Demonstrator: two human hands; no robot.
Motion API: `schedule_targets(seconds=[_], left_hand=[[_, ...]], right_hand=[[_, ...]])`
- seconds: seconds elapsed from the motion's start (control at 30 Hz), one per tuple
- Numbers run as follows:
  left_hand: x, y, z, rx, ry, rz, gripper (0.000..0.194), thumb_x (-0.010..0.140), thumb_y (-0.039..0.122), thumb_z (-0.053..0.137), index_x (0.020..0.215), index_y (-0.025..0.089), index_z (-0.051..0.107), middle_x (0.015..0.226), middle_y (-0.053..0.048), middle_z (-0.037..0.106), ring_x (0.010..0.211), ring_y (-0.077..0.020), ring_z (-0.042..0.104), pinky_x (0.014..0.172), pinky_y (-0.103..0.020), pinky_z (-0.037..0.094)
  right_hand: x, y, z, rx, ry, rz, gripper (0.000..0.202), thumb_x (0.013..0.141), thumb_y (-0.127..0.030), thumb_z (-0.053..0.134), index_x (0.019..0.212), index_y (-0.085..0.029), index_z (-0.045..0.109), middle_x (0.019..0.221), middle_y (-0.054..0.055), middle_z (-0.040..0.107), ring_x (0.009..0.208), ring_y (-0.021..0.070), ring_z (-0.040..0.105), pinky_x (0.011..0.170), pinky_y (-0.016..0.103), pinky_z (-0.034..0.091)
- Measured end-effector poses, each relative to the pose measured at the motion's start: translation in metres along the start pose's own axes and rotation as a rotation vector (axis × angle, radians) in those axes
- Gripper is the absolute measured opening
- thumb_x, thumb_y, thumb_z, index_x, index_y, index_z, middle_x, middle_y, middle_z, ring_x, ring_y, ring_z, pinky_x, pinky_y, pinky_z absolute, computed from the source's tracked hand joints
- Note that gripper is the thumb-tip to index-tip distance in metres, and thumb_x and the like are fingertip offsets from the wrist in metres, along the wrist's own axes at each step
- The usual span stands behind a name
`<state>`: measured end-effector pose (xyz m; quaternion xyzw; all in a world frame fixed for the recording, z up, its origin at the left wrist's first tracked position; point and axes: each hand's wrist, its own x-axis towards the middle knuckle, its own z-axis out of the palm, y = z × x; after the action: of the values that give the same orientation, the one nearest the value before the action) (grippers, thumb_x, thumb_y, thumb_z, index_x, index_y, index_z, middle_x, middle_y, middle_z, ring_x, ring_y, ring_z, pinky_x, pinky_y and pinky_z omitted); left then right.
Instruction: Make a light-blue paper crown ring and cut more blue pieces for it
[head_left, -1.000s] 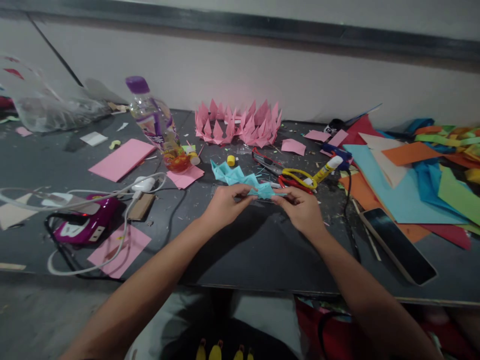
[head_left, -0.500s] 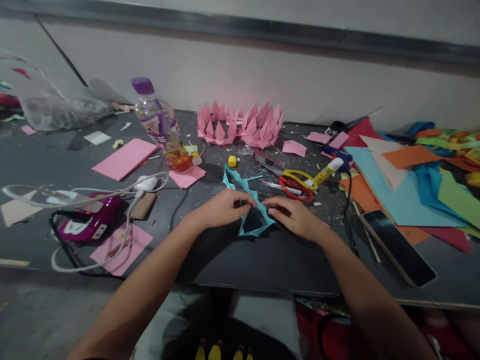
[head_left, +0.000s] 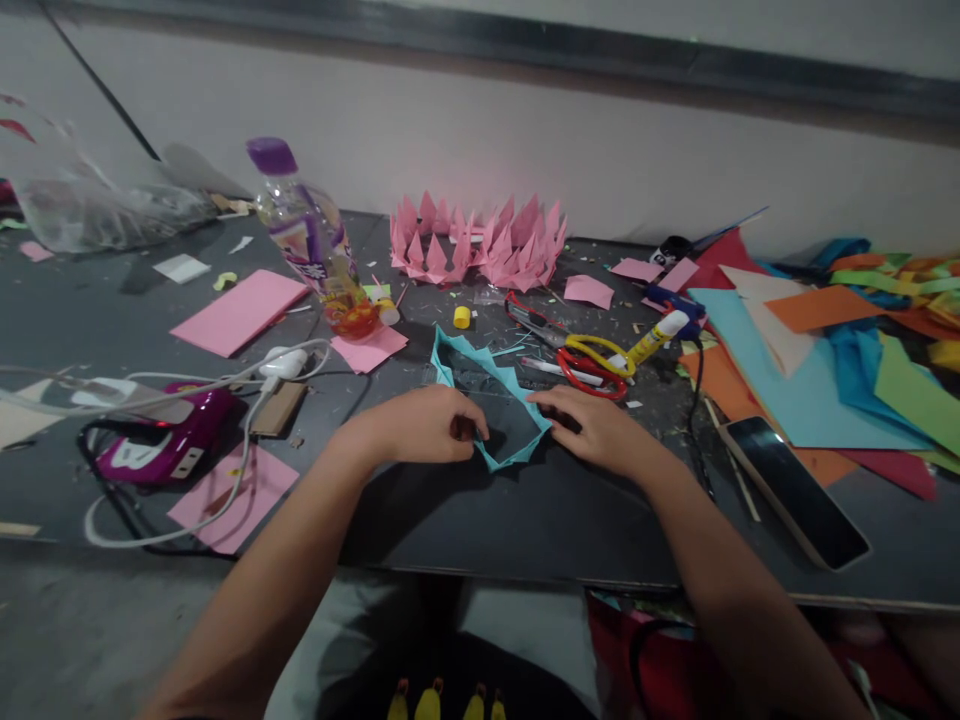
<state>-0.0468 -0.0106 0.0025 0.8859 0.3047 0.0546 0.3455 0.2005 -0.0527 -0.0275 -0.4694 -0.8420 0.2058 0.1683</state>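
A ring of folded light-blue paper, a paper crown (head_left: 504,377) with pointed edges, stands on the dark table in front of me. My left hand (head_left: 429,424) pinches its near left side, thumb and fingers curled together. On the opposite side my right hand (head_left: 589,425) grips the paper wall between thumb and fingers. The ring is stretched into a long, uneven loop, its far end pointing left. Part of its left wall is hidden behind my left hand. Behind it stand pink folded-paper crowns (head_left: 517,248).
Scissors (head_left: 592,362), a glue stick (head_left: 656,338) and a phone (head_left: 795,490) lie to the right, beside coloured paper sheets (head_left: 795,380). Leftward are a drink bottle (head_left: 311,245), pink paper (head_left: 240,312) and a purple power strip (head_left: 169,435) with cables. A yellow cap (head_left: 462,317) sits behind the ring.
My left hand has moved left and slightly down, pulling the blue ring's walls apart, so the loop is wider. My right hand stays near the same place. The view has shifted slightly.
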Motion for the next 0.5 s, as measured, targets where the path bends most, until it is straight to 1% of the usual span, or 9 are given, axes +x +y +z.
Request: schedule_targets(seconds=[0.07, 0.13, 0.27, 0.33, 0.5], left_hand=[[0.002, -0.001, 0.002, 0.057, 0.004, -0.004, 0.023, 0.068, 0.013, 0.057, 0.084, 0.021, 0.071, 0.066, 0.001, 0.068, 0.057, -0.0118, 0.06, 0.052, -0.019, 0.04], [0.004, -0.002, 0.003, 0.121, 0.032, -0.005, 0.018, 0.073, 0.016, 0.058, 0.084, 0.021, 0.07, 0.073, 0.0, 0.069, 0.062, -0.0128, 0.061, 0.055, -0.02, 0.04], [0.006, -0.003, 0.001, 0.233, 0.144, -0.042, 0.014, 0.079, 0.019, 0.056, 0.085, 0.022, 0.068, 0.084, -0.001, 0.07, 0.076, -0.016, 0.063, 0.062, -0.023, 0.04], [0.006, -0.004, 0.0, 0.272, 0.198, -0.041, 0.014, 0.081, 0.019, 0.055, 0.085, 0.022, 0.067, 0.09, -0.001, 0.069, 0.081, -0.0169, 0.063, 0.064, -0.024, 0.041], [0.007, -0.007, 0.001, 0.347, 0.269, -0.015, 0.015, 0.083, 0.02, 0.052, 0.088, 0.021, 0.067, 0.094, -0.003, 0.064, 0.079, -0.0163, 0.062, 0.064, -0.025, 0.043]], right_hand=[[0.0, 0.001, 0.0, -0.017, 0.012, 0.0, 0.043, 0.081, -0.013, 0.044, 0.122, -0.026, 0.051, 0.107, 0.007, 0.061, 0.095, 0.019, 0.06, 0.084, 0.035, 0.048], [0.001, 0.003, 0.0, -0.043, 0.031, 0.003, 0.041, 0.081, -0.014, 0.046, 0.12, -0.024, 0.052, 0.11, 0.008, 0.058, 0.098, 0.0201, 0.059, 0.085, 0.036, 0.048], [0.003, 0.006, 0.0, -0.104, 0.102, 0.022, 0.019, 0.083, -0.022, 0.05, 0.099, -0.02, 0.059, 0.109, 0.01, 0.055, 0.099, 0.0222, 0.058, 0.085, 0.036, 0.048], [0.002, 0.007, 0.0, -0.114, 0.123, 0.03, 0.013, 0.084, -0.025, 0.051, 0.093, -0.021, 0.06, 0.105, 0.009, 0.056, 0.096, 0.0216, 0.058, 0.084, 0.036, 0.048], [0.002, 0.011, 0.004, -0.07, 0.095, 0.05, 0.019, 0.086, -0.023, 0.049, 0.099, -0.024, 0.062, 0.095, 0.006, 0.062, 0.088, 0.0189, 0.061, 0.079, 0.034, 0.05]])
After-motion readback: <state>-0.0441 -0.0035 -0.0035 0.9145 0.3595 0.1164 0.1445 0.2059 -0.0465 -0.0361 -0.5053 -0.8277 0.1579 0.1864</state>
